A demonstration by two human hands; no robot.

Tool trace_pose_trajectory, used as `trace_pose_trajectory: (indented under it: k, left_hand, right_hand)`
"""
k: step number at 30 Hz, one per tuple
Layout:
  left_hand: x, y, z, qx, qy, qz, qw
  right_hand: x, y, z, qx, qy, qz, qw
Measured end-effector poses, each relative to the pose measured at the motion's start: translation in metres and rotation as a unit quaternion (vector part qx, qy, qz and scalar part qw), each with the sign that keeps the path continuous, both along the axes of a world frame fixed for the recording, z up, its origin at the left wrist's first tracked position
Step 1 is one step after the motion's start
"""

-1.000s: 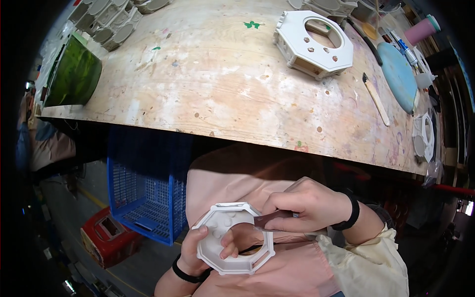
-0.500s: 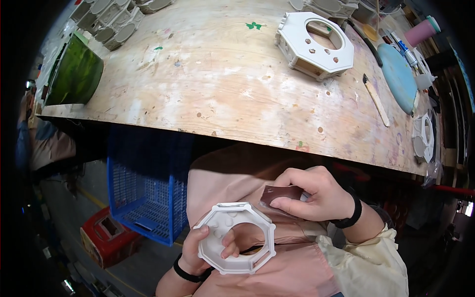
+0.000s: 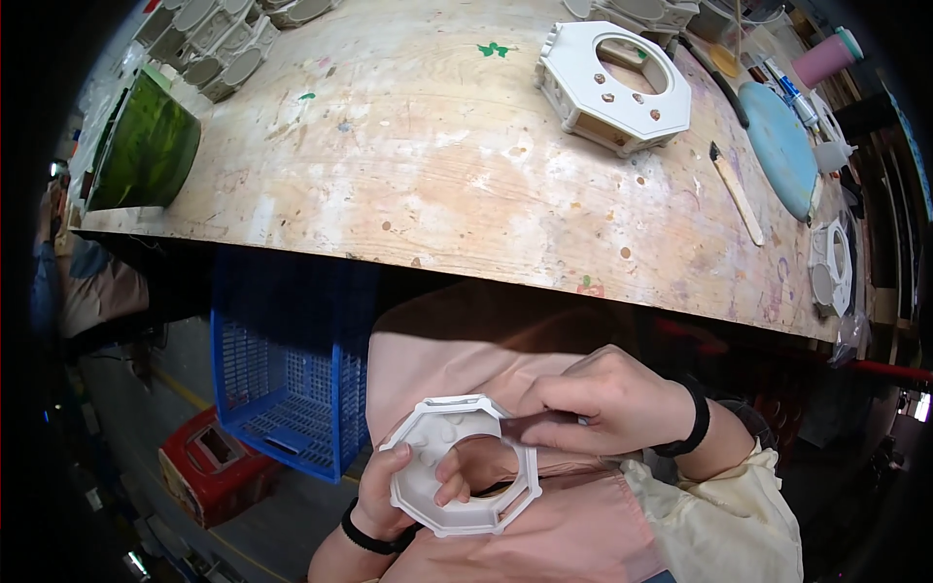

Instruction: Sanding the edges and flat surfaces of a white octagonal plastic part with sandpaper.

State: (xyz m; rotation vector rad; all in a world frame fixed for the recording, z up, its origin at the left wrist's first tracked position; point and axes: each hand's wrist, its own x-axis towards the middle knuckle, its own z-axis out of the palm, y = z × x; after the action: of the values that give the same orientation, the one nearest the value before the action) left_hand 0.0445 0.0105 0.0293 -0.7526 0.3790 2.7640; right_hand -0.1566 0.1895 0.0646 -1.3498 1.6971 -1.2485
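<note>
Octagonal frame [image 3: 459, 466] between hands, below table [image 3: 389, 165].

Paint-stained plywood table [image 3: 408, 175] carries a white octagonal frame [image 3: 614, 85]. Right of the frame: wooden stick [image 3: 736, 192], blue round disc [image 3: 782, 148]. Far left of it: green container [image 3: 146, 148].

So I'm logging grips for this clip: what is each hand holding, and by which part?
The left hand grips the white octagonal ring by its left rim, fingers through the opening. The right hand presses a small dark piece against its right edge.
</note>
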Motion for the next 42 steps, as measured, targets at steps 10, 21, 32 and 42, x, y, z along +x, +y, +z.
trace_pose_trajectory:
  k: [10, 21, 32, 42]
  left_hand:
    - [-0.001, -0.001, 0.002, 0.009, 0.003, -0.002, 1.000]
    - [-0.001, 0.000, 0.004, -0.007, 0.010, -0.011, 1.000]
    - [-0.003, 0.000, 0.004, -0.017, 0.022, -0.017, 0.999]
    - [-0.053, -0.007, 0.026, -0.239, 0.133, 0.066, 0.960]
  right_hand:
    - [-0.007, 0.006, 0.008, -0.034, -0.102, 0.006, 0.994]
    - [-0.002, 0.009, 0.009, -0.033, -0.072, 0.061, 0.995]
    - [0.003, 0.004, 0.012, -0.005, 0.078, -0.075, 0.994]
    - [-0.015, 0.005, 0.031, 0.000, -0.089, -0.296, 0.951]
